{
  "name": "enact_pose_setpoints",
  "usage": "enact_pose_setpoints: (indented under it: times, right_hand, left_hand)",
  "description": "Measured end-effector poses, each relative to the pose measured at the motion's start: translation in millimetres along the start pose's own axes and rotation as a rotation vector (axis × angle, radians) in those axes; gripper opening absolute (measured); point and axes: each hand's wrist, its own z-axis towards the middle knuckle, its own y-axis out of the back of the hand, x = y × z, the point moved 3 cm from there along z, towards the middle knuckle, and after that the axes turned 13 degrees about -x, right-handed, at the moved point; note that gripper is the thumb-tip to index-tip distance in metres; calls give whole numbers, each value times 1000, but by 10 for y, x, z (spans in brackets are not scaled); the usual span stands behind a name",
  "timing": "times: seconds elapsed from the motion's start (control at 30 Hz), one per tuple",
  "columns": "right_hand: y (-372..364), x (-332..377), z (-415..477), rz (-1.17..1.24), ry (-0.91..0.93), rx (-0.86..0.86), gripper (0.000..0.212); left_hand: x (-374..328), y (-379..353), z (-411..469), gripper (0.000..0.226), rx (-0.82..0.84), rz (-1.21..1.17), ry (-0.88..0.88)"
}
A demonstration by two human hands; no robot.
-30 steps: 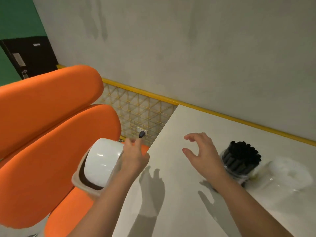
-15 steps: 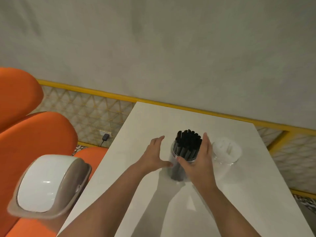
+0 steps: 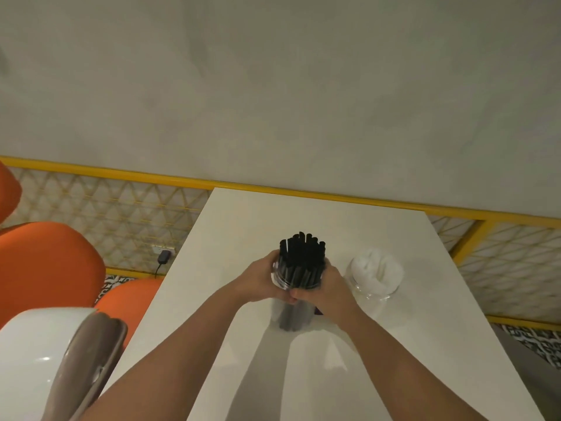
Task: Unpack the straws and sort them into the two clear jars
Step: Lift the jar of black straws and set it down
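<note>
two hands, left hand [image 3: 258,279] and right hand [image 3: 329,288], curl round the rim of a clear jar [image 3: 293,316] packed with black straws [image 3: 303,253]; just right of it, a second jar [image 3: 375,294] holds white straws [image 3: 376,268]

A white table [image 3: 303,214] lies under the grip and runs on past it to a plain grey wall [image 3: 273,86]. A yellow rail [image 3: 151,177] crosses the foot of the wall, with a yellow lattice panel [image 3: 106,220] below it. Left of the grip stand orange seats [image 3: 45,262], and a black plug [image 3: 164,256] sits in the lattice. Nearer, at lower left, is a white bin [image 3: 36,360] with a grey-brown rim. Black-and-white patterned floor [image 3: 540,344] shows at lower right.
</note>
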Motion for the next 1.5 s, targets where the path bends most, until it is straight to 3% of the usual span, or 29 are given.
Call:
enact_pose_setpoints:
  times: [0.1, 0.37, 0.67, 1.0, 1.13, 1.3, 1.5]
  right_hand:
    - [111, 251, 235, -72, 16, 63, 79]
    - [311, 802, 1189, -45, 74, 160, 59]
    - [205, 722, 2063, -20, 55, 232, 52]
    - [36, 530, 2398, -37, 4, 337, 50]
    - [-2, 470, 2395, -79, -16, 360, 62]
    - [198, 525, 2313, -189, -13, 307, 88]
    - [788, 550, 1877, -310, 50, 394, 80]
  left_hand:
    - [-99, 167, 213, 105, -35, -4, -11]
    - [-289, 535, 1013, 93, -123, -99, -15]
    - [-106, 497, 1850, 100, -164, -113, 2]
    - [97, 366, 2136, 96, -146, -123, 44]
    - [138, 305, 2114, 99, -154, -96, 70]
    - [155, 318, 2008, 133, -147, -8, 135]
    - [99, 252, 1630, 103, -228, 136, 230]
